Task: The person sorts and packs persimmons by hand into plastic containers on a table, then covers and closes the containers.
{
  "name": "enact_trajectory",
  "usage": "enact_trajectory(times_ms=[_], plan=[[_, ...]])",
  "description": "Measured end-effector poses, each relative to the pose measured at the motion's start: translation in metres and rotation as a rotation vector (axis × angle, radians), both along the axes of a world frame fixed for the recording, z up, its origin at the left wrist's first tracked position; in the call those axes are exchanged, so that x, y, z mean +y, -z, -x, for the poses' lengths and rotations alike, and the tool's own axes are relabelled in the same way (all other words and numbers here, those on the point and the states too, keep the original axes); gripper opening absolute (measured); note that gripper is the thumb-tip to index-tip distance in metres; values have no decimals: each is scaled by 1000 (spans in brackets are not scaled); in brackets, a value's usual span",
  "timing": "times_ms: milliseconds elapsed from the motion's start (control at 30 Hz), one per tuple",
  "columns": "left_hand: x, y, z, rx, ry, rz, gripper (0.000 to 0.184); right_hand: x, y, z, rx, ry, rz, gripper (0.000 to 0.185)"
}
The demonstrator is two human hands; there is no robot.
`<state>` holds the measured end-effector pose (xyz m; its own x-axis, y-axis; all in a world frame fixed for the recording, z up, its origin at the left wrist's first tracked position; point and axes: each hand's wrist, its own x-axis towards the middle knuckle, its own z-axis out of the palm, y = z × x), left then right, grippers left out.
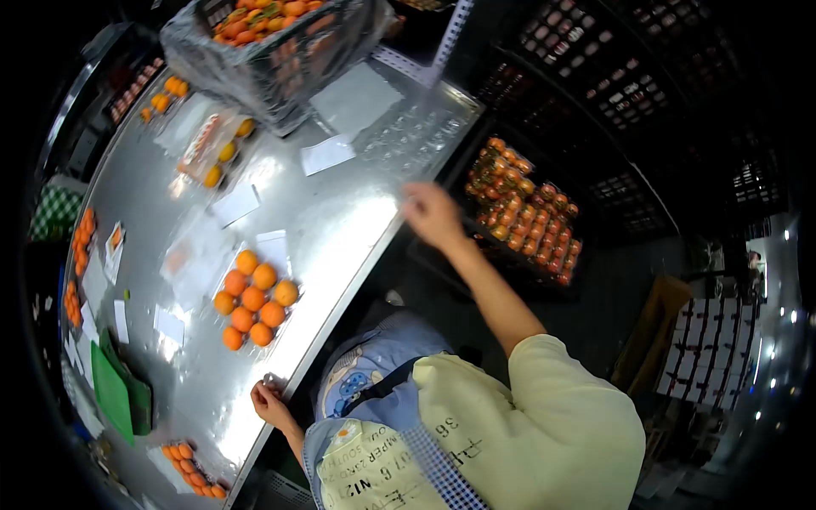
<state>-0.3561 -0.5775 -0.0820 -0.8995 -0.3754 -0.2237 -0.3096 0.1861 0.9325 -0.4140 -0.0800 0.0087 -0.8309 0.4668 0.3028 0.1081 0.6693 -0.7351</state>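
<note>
My left hand is at the near table edge, its fingers curled and pressed together around something small that I cannot make out. My right hand is over the table's edge further up, its fingers blurred; no held object can be told. Between them on the metal table lies a clear-covered group of several orange fruits. A white paper touches its upper side.
A plastic-lined crate of orange fruits stands at the table's top. Packed fruits, white papers, clear plastic and a green tray lie around. Crates of packed red fruits stand right of the table.
</note>
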Motion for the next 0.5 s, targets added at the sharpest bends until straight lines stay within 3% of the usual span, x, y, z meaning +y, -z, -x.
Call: enact_trajectory(times_ms=[33, 67, 167, 233, 267, 300, 333, 400, 500], plan=[[6, -2, 0, 24, -41, 47, 23, 44, 9, -16, -39, 155, 41, 28], [18, -8, 1, 42, -69, 199, 25, 88, 27, -39, -44, 314, -107, 28], [26, -1, 4, 19, -58, 436, 27, 173, 46, -112, -731, 340, -518, 53], [20, 2, 2, -32, -79, 527, 31, 196, 44, -139, -820, 64, -583, 54], [15, 4, 1, -54, -92, 584, 31, 217, 71, -149, -936, -96, -694, 57], [20, 8, 5, -61, -134, 627, 32, 227, 88, -156, -800, -197, -831, 52], [23, 6, 5, -63, -152, 620, 31, 228, 83, -154, -839, -315, -816, 42], [24, 13, 7, -63, -196, 729, 27, 252, 112, -145, -650, -583, -868, 40], [32, 10, 8, -84, -257, 771, 26, 252, 105, -113, -782, -808, -791, 31]])
